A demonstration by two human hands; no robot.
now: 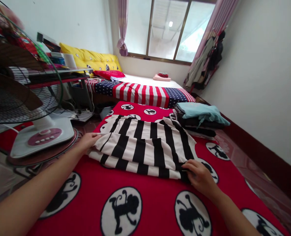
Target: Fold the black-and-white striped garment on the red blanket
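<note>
A black-and-white striped garment (145, 144) lies folded on a red blanket (147, 203) printed with black monkeys in white circles. My left hand (88, 141) grips the garment's left edge. At the near right corner, my right hand (199, 177) pinches the fabric with its fingers closed on it. Both forearms reach in from the bottom of the view.
A stack of folded clothes (200, 119) with a teal piece on top sits at the blanket's far right. A standing fan (34, 131) is close on the left. Behind are a flag-patterned mattress (145, 91), yellow pillows (91, 57), a cluttered desk (59, 73) and a window (170, 29).
</note>
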